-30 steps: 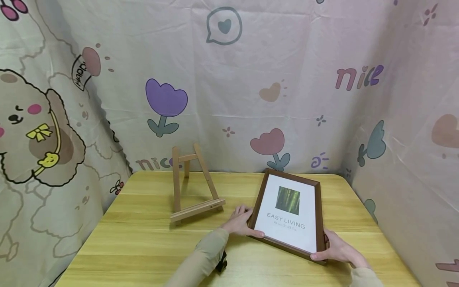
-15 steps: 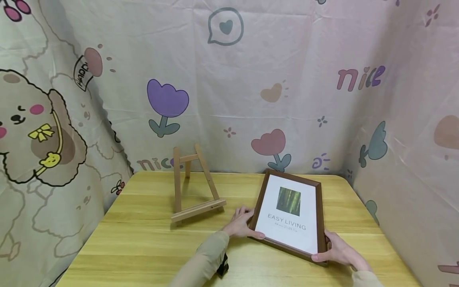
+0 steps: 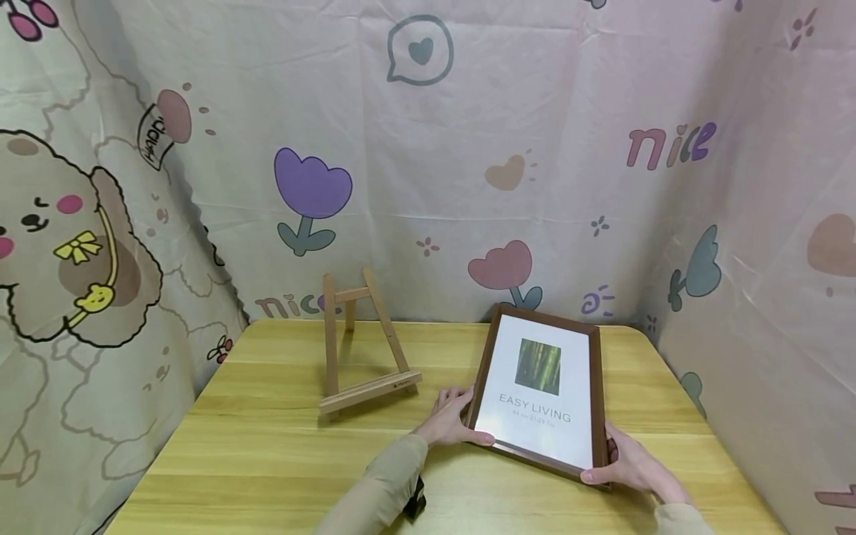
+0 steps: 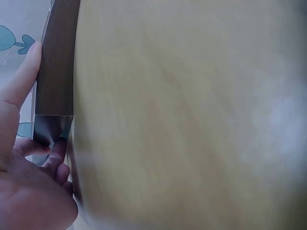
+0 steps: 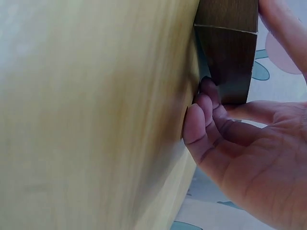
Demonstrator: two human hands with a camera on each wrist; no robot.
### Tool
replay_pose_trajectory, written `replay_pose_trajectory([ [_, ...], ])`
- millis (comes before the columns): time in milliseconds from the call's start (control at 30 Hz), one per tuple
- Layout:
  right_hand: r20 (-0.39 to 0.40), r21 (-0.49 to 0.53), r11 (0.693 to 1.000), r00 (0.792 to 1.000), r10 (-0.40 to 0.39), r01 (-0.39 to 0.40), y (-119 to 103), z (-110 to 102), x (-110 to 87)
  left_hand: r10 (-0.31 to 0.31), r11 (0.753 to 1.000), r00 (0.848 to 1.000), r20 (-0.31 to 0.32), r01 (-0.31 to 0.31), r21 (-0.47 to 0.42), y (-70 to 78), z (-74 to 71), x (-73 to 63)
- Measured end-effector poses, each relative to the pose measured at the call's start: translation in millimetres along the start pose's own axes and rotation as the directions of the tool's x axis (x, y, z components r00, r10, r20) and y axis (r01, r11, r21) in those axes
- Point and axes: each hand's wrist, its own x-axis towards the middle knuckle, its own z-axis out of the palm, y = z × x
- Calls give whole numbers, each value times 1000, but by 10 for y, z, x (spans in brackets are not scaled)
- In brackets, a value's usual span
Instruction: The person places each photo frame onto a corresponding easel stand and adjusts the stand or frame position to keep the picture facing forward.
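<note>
A brown picture frame (image 3: 595,401) with a white "EASY LIVING" insert tilts up off the table on the right, its far edge higher than its near one. My left hand (image 3: 455,422) grips its near left corner, thumb on the front edge and fingers curled under the side. At the near right corner my right hand (image 3: 635,462) holds it the same way, thumb on top. Both wrist views show fingers tucked beneath the frame's corner, between frame and wood. Left of the frame stands a small wooden easel (image 3: 371,390) with a ledge across its front; neither hand touches it.
The wooden table (image 3: 267,461) ends at a patterned cloth (image 3: 414,148) hung behind and on both sides. A black strap-like object (image 3: 415,501) shows under the left sleeve. The easel stands a short way from my left hand.
The picture frame's far edge has risen slightly over the last half second, tilting it more upright. Both hands keep their grip at the near corners. The easel stays put.
</note>
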Motion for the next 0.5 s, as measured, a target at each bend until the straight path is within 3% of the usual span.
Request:
replay_pose_trajectory([
  [500,-75,-62,998,997,21,-26,-45,22,-5,27,993,999,-42,-32,-115,25,16,-18],
])
